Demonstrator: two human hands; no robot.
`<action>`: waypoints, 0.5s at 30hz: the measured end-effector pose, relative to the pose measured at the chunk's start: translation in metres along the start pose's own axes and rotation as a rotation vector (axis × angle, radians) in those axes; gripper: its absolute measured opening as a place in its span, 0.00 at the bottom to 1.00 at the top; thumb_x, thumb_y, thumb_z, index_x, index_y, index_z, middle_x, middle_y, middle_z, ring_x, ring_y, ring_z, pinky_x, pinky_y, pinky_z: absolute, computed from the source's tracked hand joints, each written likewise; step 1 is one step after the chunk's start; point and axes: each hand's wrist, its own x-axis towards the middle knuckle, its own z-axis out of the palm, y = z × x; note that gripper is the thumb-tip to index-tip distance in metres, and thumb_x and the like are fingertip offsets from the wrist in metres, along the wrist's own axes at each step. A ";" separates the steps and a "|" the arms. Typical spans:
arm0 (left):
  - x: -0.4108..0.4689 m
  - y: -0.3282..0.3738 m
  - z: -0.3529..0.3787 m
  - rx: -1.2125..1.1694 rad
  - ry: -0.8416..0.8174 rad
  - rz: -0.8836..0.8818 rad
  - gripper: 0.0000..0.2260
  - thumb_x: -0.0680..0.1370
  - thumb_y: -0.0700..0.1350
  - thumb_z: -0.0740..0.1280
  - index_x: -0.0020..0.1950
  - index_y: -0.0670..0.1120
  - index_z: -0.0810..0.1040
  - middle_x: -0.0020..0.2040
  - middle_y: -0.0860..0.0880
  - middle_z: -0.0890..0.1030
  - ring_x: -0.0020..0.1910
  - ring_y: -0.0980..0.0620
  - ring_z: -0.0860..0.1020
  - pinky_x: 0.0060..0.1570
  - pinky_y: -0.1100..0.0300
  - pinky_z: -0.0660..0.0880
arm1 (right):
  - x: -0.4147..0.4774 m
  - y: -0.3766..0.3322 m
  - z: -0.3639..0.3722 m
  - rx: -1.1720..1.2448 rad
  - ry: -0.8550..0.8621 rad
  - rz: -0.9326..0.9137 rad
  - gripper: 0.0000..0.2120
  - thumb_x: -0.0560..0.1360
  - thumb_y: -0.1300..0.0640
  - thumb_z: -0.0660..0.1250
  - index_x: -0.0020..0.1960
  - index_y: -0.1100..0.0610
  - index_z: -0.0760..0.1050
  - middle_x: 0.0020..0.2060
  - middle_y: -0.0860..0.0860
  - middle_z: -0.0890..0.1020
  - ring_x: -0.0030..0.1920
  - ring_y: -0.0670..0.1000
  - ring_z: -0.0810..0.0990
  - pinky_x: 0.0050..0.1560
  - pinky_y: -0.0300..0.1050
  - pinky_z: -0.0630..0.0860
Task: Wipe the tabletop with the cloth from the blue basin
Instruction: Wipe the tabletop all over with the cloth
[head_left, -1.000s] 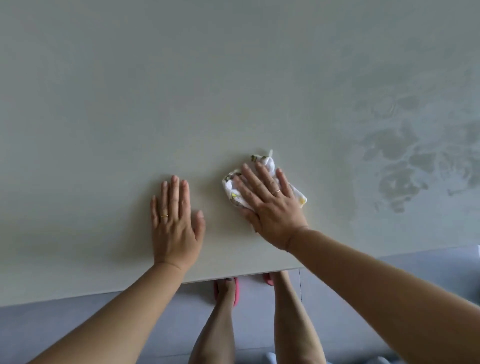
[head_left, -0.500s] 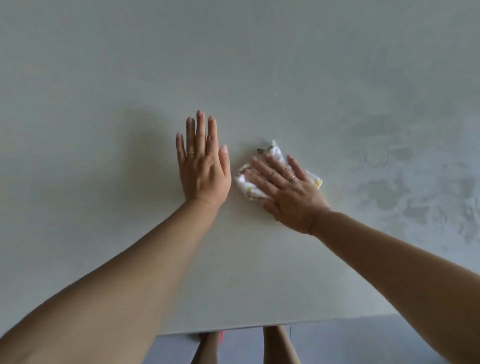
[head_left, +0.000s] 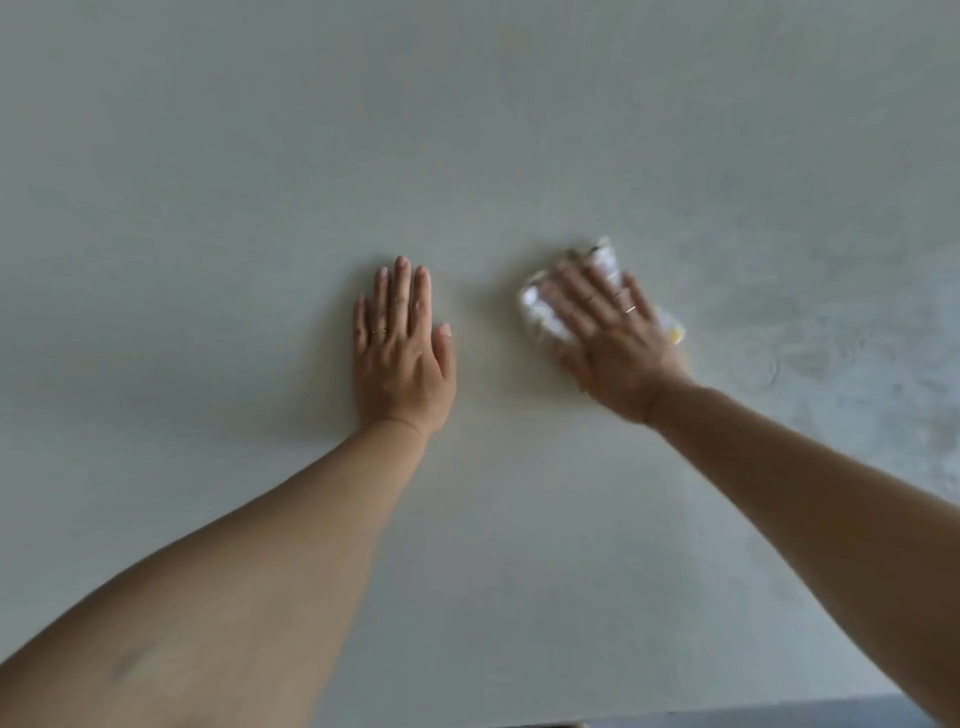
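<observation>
My right hand (head_left: 613, 353) is pressing the cloth (head_left: 540, 312) flat, fingers straight, just right of my left hand (head_left: 402, 358), itself lying flat-fingered on the tabletop (head_left: 260, 182); cloth is looking soft, light, probably damp; I'm judging palm-down on its middle beats pinching.

Right hand (head_left: 618, 353) blurred, covering most of cloth (head_left: 537, 312) (pattern unreadable).

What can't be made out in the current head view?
Head view:
- cloth: mostly hidden under the right hand. Both are motion-blurred, so its print is unreadable.
- blue basin: outside the frame.
- tabletop: cut off by the top, left and right edges. Only a bit of its near edge shows at the bottom.
- damp marks at right: faint, extent unclear.
</observation>
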 end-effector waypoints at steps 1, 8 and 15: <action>0.000 0.000 0.000 -0.002 -0.008 -0.005 0.27 0.78 0.51 0.48 0.76 0.43 0.58 0.77 0.43 0.58 0.77 0.45 0.55 0.74 0.48 0.51 | 0.009 0.011 -0.002 0.057 0.014 0.175 0.26 0.80 0.44 0.49 0.76 0.46 0.52 0.77 0.49 0.56 0.77 0.52 0.50 0.74 0.56 0.49; 0.002 0.003 -0.004 -0.017 0.014 -0.013 0.25 0.78 0.48 0.52 0.74 0.41 0.64 0.75 0.41 0.63 0.75 0.42 0.61 0.72 0.45 0.58 | 0.024 -0.091 0.003 0.182 0.051 0.223 0.28 0.79 0.42 0.46 0.76 0.49 0.55 0.76 0.50 0.56 0.77 0.55 0.50 0.74 0.58 0.44; 0.002 0.002 -0.005 0.019 -0.039 -0.028 0.27 0.78 0.50 0.50 0.76 0.43 0.59 0.77 0.44 0.59 0.76 0.45 0.56 0.74 0.47 0.53 | 0.070 0.018 -0.009 0.129 0.022 0.255 0.26 0.80 0.43 0.46 0.77 0.45 0.49 0.77 0.47 0.52 0.77 0.50 0.47 0.74 0.54 0.42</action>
